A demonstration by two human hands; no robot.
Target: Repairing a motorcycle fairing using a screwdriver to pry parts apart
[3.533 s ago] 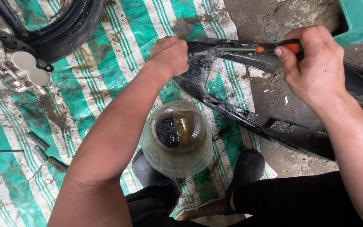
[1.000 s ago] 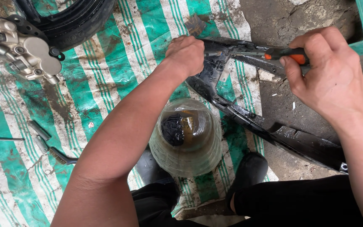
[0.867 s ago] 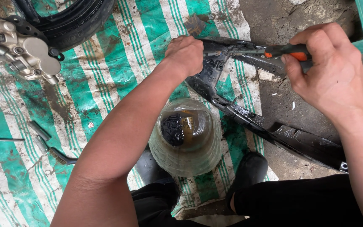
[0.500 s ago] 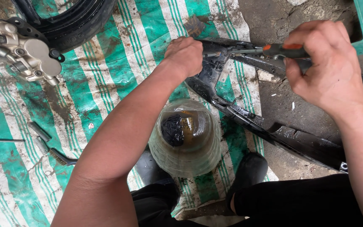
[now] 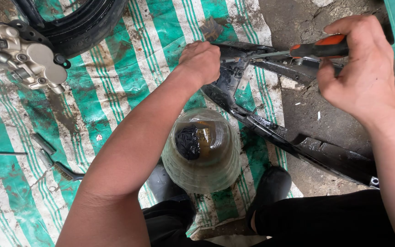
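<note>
Green-and-white striped tarp [image 5: 129, 64], stained with oil, lay under two hands working a screwdriver into a black plastic panel.

At the upper left of the frame sat a metal brake caliper [image 5: 30, 59] beside a black tyre [image 5: 88, 25], with a few small tools [image 5: 53, 158] lying lower left on the tarp. Near the centre stood a clear plastic jug [image 5: 202, 148] holding dark oily liquid. Above it, the left hand [image 5: 200, 60] was closed in a fist on the near end of the black plastic panel [image 5: 298, 146], which ran from top centre down to the lower right. At the upper right, the right hand [image 5: 364, 68] was wrapped tightly round the orange-and-black handle of the screwdriver [image 5: 318, 47], its shaft pointing left to the panel beside the left fist.
</note>
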